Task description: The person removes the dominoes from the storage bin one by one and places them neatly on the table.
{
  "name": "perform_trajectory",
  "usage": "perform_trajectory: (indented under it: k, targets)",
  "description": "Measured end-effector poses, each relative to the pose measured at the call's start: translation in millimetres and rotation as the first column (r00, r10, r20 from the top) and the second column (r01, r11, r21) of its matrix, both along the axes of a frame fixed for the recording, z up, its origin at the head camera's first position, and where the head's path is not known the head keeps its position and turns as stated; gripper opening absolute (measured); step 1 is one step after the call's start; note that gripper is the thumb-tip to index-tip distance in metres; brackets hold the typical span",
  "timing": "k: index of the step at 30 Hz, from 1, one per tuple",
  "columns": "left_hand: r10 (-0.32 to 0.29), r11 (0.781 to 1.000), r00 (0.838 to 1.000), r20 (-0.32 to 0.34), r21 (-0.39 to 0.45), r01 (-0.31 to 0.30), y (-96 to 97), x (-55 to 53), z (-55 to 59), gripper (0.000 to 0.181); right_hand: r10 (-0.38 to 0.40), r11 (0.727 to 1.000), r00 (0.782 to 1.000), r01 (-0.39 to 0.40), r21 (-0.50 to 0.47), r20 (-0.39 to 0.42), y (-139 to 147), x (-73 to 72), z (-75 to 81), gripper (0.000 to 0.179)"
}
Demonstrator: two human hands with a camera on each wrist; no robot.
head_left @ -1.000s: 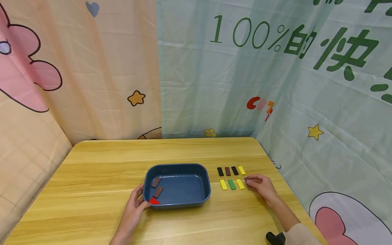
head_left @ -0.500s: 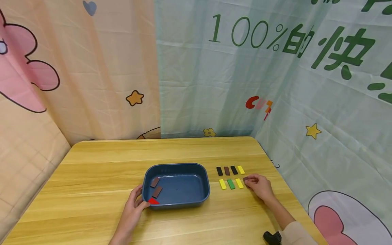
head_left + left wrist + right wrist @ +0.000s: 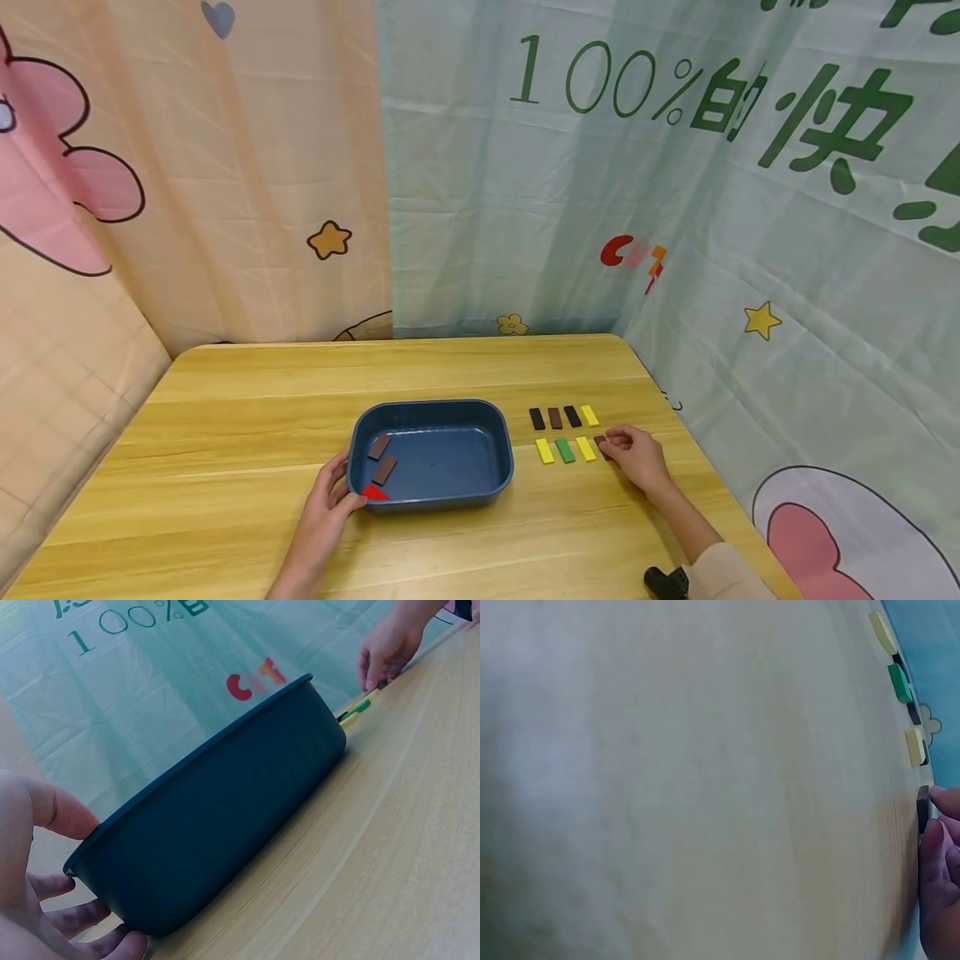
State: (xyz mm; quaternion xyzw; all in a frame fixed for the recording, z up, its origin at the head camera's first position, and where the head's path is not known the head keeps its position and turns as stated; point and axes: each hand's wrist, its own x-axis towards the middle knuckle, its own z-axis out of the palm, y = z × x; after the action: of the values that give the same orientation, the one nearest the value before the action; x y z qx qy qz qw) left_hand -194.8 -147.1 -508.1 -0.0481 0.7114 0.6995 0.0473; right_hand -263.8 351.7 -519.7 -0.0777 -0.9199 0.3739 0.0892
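Note:
My left hand (image 3: 324, 508) grips the near left corner of a dark blue plastic bin (image 3: 450, 503), thumb at the rim and fingers around the side wall, as the left wrist view also shows. Two brown blocks (image 3: 385, 470) and a red piece (image 3: 374, 492) lie inside, at its left end. Right of the bin, my right hand (image 3: 637, 457) pinches a small flat brown block (image 3: 923, 807) between thumb and fingertips. That block lies at the right end of the front row, beside a yellow block (image 3: 586, 449), a green block (image 3: 565, 451) and another yellow block (image 3: 544, 452).
Behind them runs a back row: a black block (image 3: 537, 419), a brown block (image 3: 555, 417), another black block (image 3: 572, 417) and a yellow block (image 3: 589, 416). A black object (image 3: 666, 582) sits by the right sleeve. Printed curtains (image 3: 480, 208) stand behind the wooden table (image 3: 225, 467).
Slightly more of the brown block shows at the right fingertips, which have barely moved. The left hand keeps its grip on the bin; the whole view has shifted a little.

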Motion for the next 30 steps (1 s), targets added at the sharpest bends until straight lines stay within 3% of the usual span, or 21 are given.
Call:
perform_trajectory:
  k: [13,30]
  targets:
    - [-0.004,1.0,1.0,0.007,0.0,0.004,0.5,1.2,3.3,0.07,0.01,0.997,1.0,-0.01,-0.078,0.005,0,-2.9,11.0,0.023]
    - [0.004,1.0,1.0,0.01,-0.002,-0.004,0.7,1.2,2.9,0.069,0.138,0.987,0.99,-0.139,-0.075,-0.022,-23,-16.1,25.7,0.019]
